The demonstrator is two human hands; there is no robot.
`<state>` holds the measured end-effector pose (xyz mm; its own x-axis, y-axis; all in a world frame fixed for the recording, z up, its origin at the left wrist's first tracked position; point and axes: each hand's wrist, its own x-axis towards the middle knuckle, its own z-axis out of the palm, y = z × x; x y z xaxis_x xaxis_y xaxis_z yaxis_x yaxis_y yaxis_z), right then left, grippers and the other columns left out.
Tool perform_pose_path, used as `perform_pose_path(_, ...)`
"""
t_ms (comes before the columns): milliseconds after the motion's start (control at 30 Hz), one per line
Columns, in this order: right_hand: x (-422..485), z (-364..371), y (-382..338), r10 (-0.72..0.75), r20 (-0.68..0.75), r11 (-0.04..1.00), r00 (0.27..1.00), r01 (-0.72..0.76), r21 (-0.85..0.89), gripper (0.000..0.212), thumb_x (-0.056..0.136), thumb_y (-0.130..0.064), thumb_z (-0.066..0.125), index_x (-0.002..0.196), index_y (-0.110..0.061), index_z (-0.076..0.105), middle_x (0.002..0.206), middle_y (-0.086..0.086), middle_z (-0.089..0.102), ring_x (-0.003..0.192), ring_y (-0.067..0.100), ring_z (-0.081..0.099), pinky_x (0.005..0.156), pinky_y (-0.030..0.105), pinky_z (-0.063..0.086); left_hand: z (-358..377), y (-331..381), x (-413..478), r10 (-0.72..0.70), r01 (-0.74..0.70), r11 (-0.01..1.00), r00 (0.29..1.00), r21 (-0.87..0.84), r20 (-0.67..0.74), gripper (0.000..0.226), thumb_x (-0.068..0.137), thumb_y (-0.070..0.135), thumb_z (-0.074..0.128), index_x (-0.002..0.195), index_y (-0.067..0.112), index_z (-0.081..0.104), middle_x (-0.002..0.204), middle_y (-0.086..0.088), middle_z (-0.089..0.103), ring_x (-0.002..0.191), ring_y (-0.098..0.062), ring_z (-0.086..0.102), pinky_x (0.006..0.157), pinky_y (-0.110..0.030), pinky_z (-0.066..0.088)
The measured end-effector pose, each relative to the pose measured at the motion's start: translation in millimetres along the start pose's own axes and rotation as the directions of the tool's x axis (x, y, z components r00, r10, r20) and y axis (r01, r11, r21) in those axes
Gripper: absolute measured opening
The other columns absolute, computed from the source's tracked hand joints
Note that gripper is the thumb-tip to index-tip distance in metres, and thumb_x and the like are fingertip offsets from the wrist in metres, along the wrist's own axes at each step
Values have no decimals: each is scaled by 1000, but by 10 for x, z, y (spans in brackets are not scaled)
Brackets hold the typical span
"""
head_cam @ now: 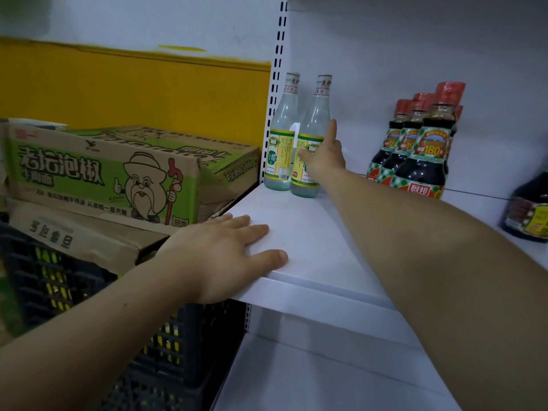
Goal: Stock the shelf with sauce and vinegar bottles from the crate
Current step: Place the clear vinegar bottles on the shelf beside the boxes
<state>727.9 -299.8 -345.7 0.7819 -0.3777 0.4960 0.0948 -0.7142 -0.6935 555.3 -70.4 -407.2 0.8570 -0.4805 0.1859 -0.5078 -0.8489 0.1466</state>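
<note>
Two clear vinegar bottles (281,126) stand upright on the shelf (299,232).

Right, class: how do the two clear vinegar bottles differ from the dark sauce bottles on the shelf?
The vinegar bottles are clear glass with pale contents; the sauce bottles look nearly black. The vinegar bottles are slim with long necks; the sauce bottles are broad-shouldered with big red caps. The right hand touches one vinegar bottle; no hand touches the sauce bottles. Both groups stand upright on the same white shelf.
</note>
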Motion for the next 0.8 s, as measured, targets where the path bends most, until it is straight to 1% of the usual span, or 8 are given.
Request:
perform_pose_path(100,53,24,48,-7,-14,1000,1000,6,-29,93,92,-29,63,152,-29,-7,137,11,40,108,29,57,77,37,46,10,1,7,3,-3,1000,1000,9,-9,101,50,86,-3,144,51,13,157,18,8,144,-5,7,112,-30,13)
perform_pose_path(167,75,36,65,-15,-20,999,1000,14,-43,92,92,-30,63,153,-28,-8,139,11,39,110,29,56,81,38,48,16,-1,11,1,-1,1000,1000,13,-9,101,50,86,-3,144,51,13,156,18,8,144,-5,7,112,-29,14)
perform_pose_path(267,82,60,80,-40,-28,998,999,38,-57,92,93,-32,62,153,-27,-8,138,11,38,110,29,56,87,41,50,29,-16,24,-3,3,1000,1000,21,-12,94,60,92,-1,143,52,13,156,19,9,144,-5,7,111,-29,15)
perform_pose_path(367,56,72,105,-52,-37,997,998,50,-56,92,92,-36,61,152,-28,-8,139,11,37,112,30,56,87,41,49,39,-20,23,-5,6,1000,1000,27,-16,90,63,90,1,143,52,14,156,20,9,143,-4,7,111,-30,16)
perform_pose_path(433,23,93,130,-52,-44,994,998,48,-97,98,88,-47,62,152,-27,-10,145,11,30,121,32,50,95,45,47,35,-10,16,-4,4,1000,1000,29,-10,93,61,91,-1,144,51,13,156,19,9,144,-5,7,111,-31,16)
perform_pose_path(533,-36,166,115,-25,-56,982,998,14,-189,116,76,-61,69,151,-28,-15,157,13,11,135,36,34,103,50,40,27,4,5,-7,8,1000,1000,12,-15,99,53,86,-1,144,51,14,156,18,10,143,-4,7,111,-29,14)
perform_pose_path(633,-51,258,22,14,-38,985,999,-20,-173,128,71,-59,75,149,-28,-22,158,14,6,135,38,34,104,50,38,35,2,2,-3,3,1000,999,6,-35,101,50,86,-3,143,52,14,156,19,10,143,-4,7,111,-28,14)
perform_pose_path(800,-28,311,17,13,-66,980,998,-26,-197,126,76,-45,78,148,-26,-24,150,14,20,124,36,45,93,46,45,42,-9,2,2,-2,1000,999,15,-44,102,50,86,-4,143,51,14,156,19,10,143,-4,7,110,-29,15)
